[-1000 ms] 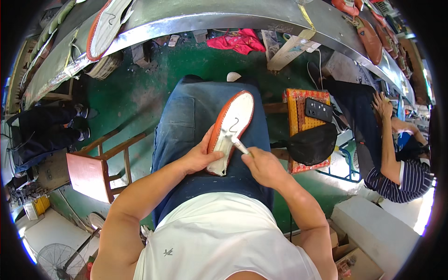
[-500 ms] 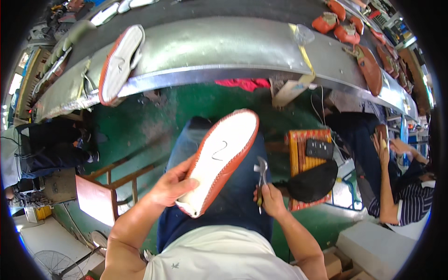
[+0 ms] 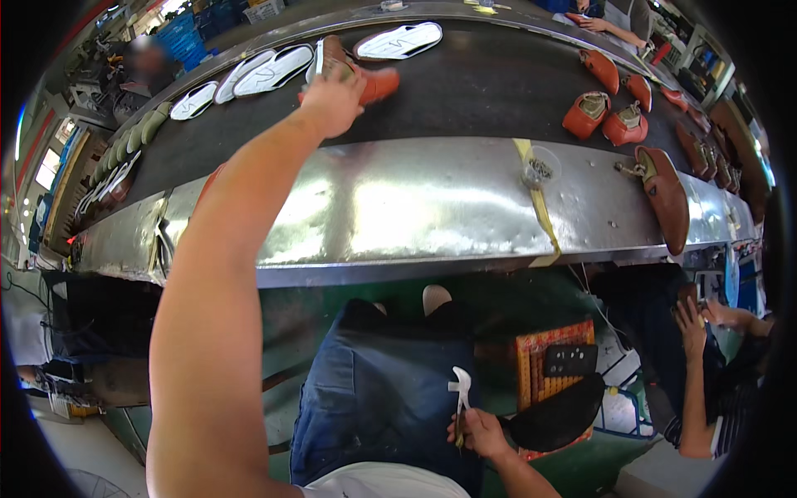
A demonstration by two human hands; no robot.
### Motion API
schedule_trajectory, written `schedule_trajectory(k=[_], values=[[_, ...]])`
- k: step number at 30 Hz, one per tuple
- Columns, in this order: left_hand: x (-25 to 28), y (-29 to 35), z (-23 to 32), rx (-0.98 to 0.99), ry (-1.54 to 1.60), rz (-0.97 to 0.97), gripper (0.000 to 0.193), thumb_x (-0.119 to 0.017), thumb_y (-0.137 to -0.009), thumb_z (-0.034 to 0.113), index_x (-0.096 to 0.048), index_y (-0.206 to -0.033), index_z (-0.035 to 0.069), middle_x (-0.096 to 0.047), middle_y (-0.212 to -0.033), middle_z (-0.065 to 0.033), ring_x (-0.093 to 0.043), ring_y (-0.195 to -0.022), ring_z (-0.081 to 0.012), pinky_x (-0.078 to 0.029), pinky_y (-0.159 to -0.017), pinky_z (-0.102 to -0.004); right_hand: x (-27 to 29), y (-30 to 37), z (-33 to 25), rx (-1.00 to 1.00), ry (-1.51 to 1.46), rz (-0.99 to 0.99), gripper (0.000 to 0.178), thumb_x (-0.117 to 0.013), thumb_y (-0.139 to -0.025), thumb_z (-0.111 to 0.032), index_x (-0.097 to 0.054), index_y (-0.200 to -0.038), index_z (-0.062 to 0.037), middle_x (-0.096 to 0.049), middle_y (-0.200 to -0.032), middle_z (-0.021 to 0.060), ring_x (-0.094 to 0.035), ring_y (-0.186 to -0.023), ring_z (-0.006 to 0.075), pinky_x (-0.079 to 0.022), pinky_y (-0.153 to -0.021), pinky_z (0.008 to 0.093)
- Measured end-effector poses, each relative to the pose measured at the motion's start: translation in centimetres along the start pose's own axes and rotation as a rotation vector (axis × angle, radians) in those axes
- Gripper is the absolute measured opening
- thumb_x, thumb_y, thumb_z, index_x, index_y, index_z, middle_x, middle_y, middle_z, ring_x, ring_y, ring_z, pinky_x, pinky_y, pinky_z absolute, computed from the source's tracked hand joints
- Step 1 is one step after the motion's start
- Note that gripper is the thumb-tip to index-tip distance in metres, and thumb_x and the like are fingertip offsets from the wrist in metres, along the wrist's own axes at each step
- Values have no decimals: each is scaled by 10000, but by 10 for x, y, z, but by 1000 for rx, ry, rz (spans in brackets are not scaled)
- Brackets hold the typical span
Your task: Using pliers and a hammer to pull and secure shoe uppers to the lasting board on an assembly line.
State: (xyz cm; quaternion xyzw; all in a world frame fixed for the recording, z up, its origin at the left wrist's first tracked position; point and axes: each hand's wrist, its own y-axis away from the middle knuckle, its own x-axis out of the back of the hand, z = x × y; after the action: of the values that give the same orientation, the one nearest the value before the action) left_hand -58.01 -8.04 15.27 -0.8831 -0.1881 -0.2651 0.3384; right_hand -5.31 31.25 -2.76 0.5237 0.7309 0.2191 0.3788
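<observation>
My left arm stretches far over the bench. My left hand (image 3: pixel 334 101) is closed around a red-orange shoe (image 3: pixel 380 84) above the dark belt, its toe pointing right and slightly blurred. My fingers and palm hide the shoe's rear part. Just behind them a brown shoe part (image 3: pixel 333 48) shows. White-soled shoes, such as the sole-up shoe (image 3: pixel 272 71), lie left of my hand, and another white-soled shoe (image 3: pixel 398 41) lies beyond it. Over my lap my right hand (image 3: pixel 481 432) grips metal lasting pliers (image 3: pixel 462 388), with their curved beak and square side knob pointing up.
A metal ledge (image 3: pixel 398 199) edges the dark belt (image 3: pixel 481 91). On it sit a clear cup of small bits (image 3: pixel 540 168) and a brown shoe (image 3: pixel 662 199). Red shoes (image 3: pixel 586 115) stand at right. A phone (image 3: pixel 571 360) and black pouch (image 3: pixel 558 413) rest beside me; a co-worker's hand (image 3: pixel 691 322) is further right.
My left hand has gone from above my lap forward onto the belt. The sole-up shoe is gone from above my lap. My right hand still holds the pliers. The view has tilted up.
</observation>
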Motion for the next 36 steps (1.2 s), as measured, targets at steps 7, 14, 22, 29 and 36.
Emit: schedule_trajectory(k=[7, 14, 22, 29, 36], values=[[57, 31, -8, 319, 532, -567, 498, -616, -950, 237, -530, -1405, 54, -705, -1186, -169, -643, -1129, -423, -497, -994, -492, 12, -4, -15, -17, -16, 41, 525, -356, -1108, -435, -560, -1190, 41, -713, -983, 151, -729, -814, 226, -511, -590, 287], [92, 156, -116, 1132, 727, -1136, 701, -798, -813, 432, -603, -1348, 24, -693, -1227, -195, -668, -1131, -336, -500, -1007, -418, 14, -11, -10, 7, 76, 30, 535, -329, -1106, -456, -568, -1152, 21, -723, -952, 153, -741, -763, 222, -462, -474, 253], [142, 173, -70, 916, 1067, -682, 778, -836, -795, 276, -516, -1452, 8, -665, -1289, -165, -640, -1169, -263, -472, -1046, -377, -8, 7, 22, 68, 74, 40, 518, -342, -1113, -434, -571, -1174, 27, -715, -950, 139, -731, -766, 200, -462, -489, 250], [317, 219, 44, 969, 1703, 31, 908, -832, -807, 169, -351, -1565, 32, -618, -1328, -115, -592, -1231, -227, -458, -1088, -377, -33, 28, 26, 109, 140, 173, 409, -451, -1092, -373, -590, -1122, 11, -698, -908, 103, -674, -679, 164, -497, -531, 279], [362, 315, 230, 1085, 2446, 68, 926, -765, -841, -17, -273, -1614, 118, -551, -1379, -102, -558, -1247, -203, -433, -1095, -367, -83, 72, -13, 382, 589, 26, 287, -655, -983, -230, -629, -1175, -18, -674, -829, 41, -631, -710, 119, -516, -658, 278]])
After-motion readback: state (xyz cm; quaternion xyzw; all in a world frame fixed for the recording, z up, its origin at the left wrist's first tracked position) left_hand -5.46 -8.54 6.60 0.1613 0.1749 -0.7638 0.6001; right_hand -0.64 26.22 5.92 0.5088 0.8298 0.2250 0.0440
